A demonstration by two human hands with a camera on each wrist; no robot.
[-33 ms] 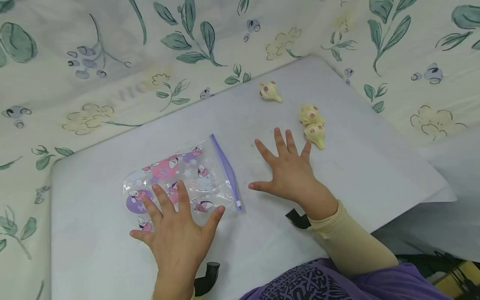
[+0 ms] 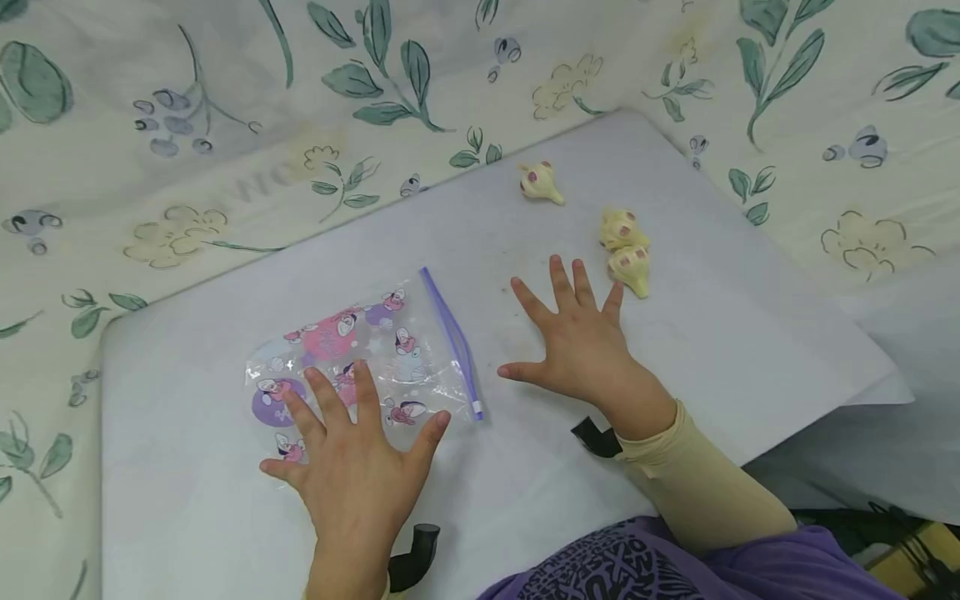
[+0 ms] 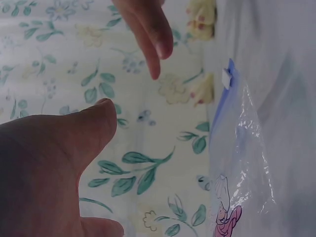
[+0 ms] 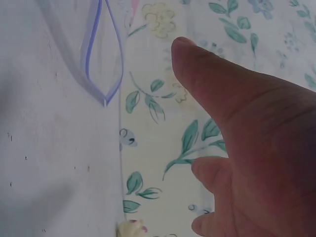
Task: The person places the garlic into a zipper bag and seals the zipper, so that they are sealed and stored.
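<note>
A clear zip bag (image 2: 416, 379) with pink and purple cartoon prints and a purple zip strip (image 2: 454, 343) lies flat on the white board. My left hand (image 2: 352, 471), fingers spread and holding nothing, is raised over the bag's near left part and hides some of it. My right hand (image 2: 588, 354), also spread and holding nothing, is right of the bag. Just beyond its fingertips lie two pale-yellow bulb-shaped pieces with pinkish spots, the nearer piece (image 2: 630, 268) touching the farther piece (image 2: 619, 227). A third similar piece (image 2: 540, 182) lies apart, farther back.
The white board (image 2: 750, 333) has edges bordered by a leaf-patterned cloth (image 2: 225, 175) behind and at the sides. A black curved strap end (image 2: 416, 557) sticks out by the left wrist, and a black piece (image 2: 596, 437) by the right. Cables (image 2: 918, 542) show at lower right.
</note>
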